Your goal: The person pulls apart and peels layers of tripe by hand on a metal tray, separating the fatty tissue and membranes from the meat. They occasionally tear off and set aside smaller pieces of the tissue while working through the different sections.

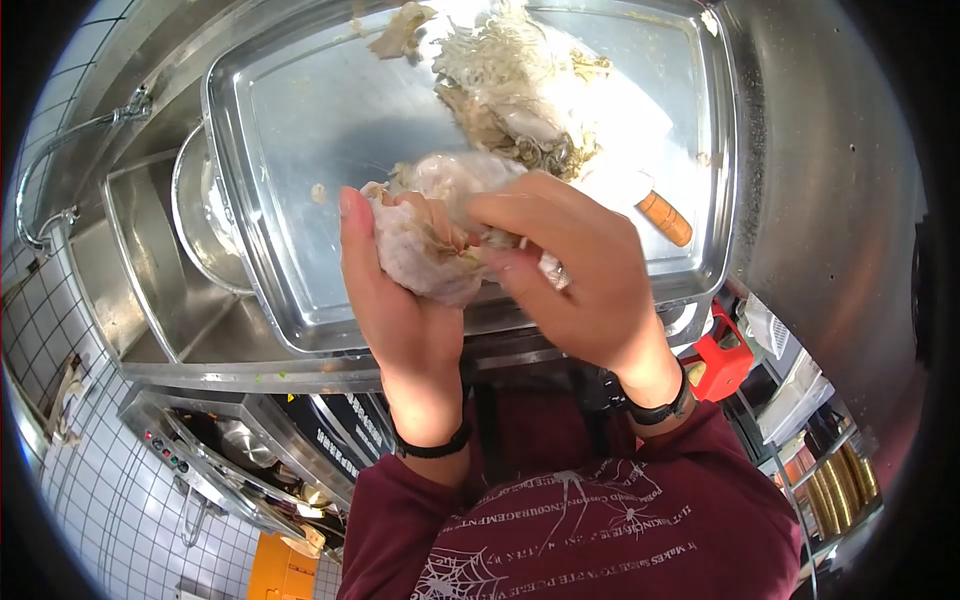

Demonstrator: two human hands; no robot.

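My left hand (405,325) cups a pale, wet, folded piece of offal (430,265) from below, above a metal tray (300,190). From the other side my right hand (580,260) reaches over, its fingers closed on the offal near the middle; the fingertips are slightly blurred. Just beyond the hands lies a heap of pale, frilly offal (520,90) with brownish edges. To the right of my right hand, a brown wooden handle (665,219) lies in the tray; whatever it joins is lost in bright glare.
Left of the tray are a steel sink (150,250), a round metal bowl (205,210) and a tap (80,125). A red object (720,355) sits below the tray's right corner. Racks with goods stand lower right, and kitchen equipment (230,440) lower left.
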